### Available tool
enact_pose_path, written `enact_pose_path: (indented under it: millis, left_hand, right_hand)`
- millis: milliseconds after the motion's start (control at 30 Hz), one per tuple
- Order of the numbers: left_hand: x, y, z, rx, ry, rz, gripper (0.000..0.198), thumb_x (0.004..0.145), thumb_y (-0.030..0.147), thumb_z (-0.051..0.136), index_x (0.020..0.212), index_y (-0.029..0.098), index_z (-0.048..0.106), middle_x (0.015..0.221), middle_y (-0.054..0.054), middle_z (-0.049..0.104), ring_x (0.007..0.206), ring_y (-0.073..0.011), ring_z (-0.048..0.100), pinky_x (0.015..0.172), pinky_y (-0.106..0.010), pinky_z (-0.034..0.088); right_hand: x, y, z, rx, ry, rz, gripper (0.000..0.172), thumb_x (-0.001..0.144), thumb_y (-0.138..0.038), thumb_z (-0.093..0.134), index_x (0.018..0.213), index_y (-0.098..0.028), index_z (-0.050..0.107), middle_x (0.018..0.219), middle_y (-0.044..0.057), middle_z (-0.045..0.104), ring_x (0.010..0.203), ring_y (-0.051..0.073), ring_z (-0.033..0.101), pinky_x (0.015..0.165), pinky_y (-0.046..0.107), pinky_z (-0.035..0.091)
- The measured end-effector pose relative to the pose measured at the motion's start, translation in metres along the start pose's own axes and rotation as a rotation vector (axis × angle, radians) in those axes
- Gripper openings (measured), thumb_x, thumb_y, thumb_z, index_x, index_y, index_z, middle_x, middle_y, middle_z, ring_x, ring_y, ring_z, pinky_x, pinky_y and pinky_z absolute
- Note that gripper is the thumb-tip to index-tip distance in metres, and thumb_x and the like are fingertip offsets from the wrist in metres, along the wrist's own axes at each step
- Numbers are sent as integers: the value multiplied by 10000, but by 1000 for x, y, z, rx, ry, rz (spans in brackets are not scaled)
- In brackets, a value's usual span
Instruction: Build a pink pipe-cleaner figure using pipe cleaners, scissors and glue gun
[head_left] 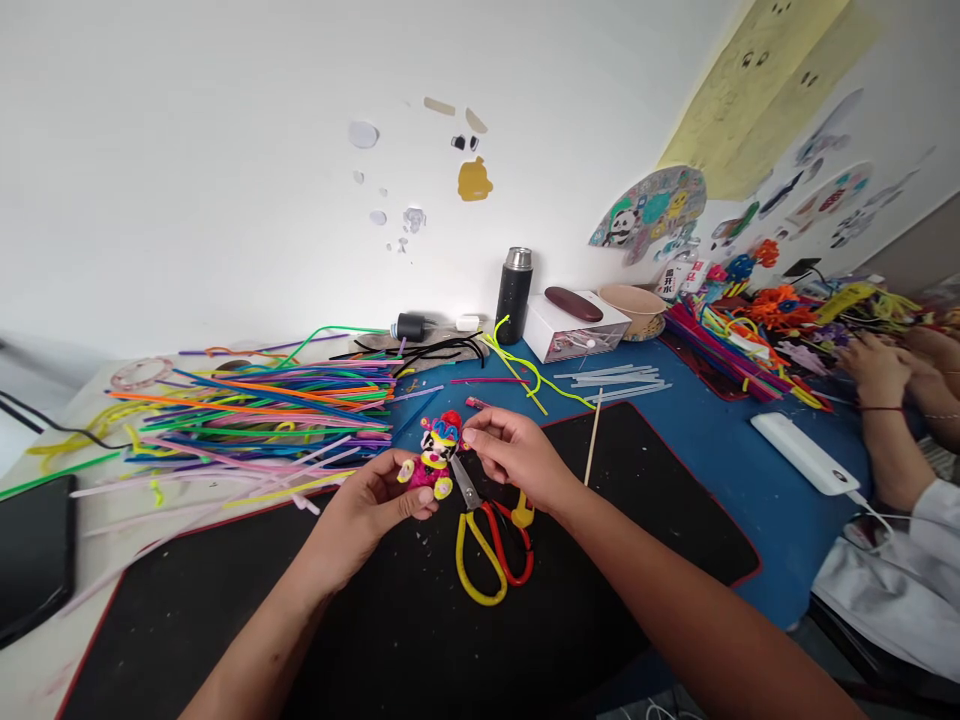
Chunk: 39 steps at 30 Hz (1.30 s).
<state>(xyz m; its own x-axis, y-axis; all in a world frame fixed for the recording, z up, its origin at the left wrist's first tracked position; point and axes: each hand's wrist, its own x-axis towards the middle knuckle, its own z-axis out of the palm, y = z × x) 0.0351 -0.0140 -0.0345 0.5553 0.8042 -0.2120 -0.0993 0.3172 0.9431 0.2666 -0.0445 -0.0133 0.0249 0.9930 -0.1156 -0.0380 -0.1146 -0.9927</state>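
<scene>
My left hand [371,510] is closed on a small fuzzy figure [435,455] of pink, yellow, red and blue pipe cleaner, held just above the black mat [315,600]. My right hand [510,455] pinches at the figure's head from the right with thumb and forefinger. Scissors [491,540] with yellow and red handles lie on the mat under my hands. A thin wooden stick [594,440] lies to the right of my right hand.
A big heap of coloured pipe cleaners [255,410] lies at the left. A black flask [514,295], a white box [574,325] and a bowl [634,305] stand at the back. Another person's hands [881,370] work at the right, beside a white power bank [802,452].
</scene>
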Motion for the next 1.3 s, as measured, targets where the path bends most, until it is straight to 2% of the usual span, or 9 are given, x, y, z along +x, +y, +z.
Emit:
enact_pose_path:
  millis: [300, 533, 800, 1033, 1300]
  left_hand:
    - [1, -1, -1, -13, 28, 13, 447, 704, 424, 1006, 991, 195, 752, 880, -22, 791, 743, -173, 738, 756, -311, 649]
    - [-1, 0, -1, -44, 59, 4, 441, 666, 381, 1031, 957, 181, 766, 864, -28, 795, 717, -179, 754, 716, -286, 653]
    - [1, 0, -3, -78, 50, -9, 452, 671, 401, 1031, 971, 181, 773, 849, -47, 811, 712, -194, 771, 694, -292, 661]
    - [0, 4, 0, -91, 57, -44, 445, 634, 427, 1046, 895, 168, 795, 811, -53, 808, 683, -189, 763, 671, -280, 658]
    - [1, 2, -3, -66, 64, -37, 438, 654, 401, 1040, 935, 169, 797, 820, -47, 805, 702, -187, 763, 688, -282, 660]
  right_hand:
    - [-8, -9, 6, -102, -3, -29, 318, 881, -502, 758, 960, -208, 667, 552, -103, 497, 418, 87, 424, 445, 231, 279]
    - [-10, -9, 11, -158, 53, -60, 267, 883, -460, 743, 960, -216, 667, 602, -88, 497, 445, 95, 430, 461, 248, 306]
    - [-6, -6, 12, -144, 56, -77, 260, 903, -462, 737, 976, -220, 674, 620, -85, 476, 465, 100, 435, 470, 248, 341]
    - [-6, -6, 15, -114, 42, -110, 191, 942, -409, 701, 980, -223, 677, 625, -81, 478, 484, 106, 431, 491, 258, 335]
    - [-4, -5, 16, -102, 49, -112, 193, 949, -417, 707, 956, -227, 676, 630, -78, 495, 491, 105, 439, 501, 262, 338]
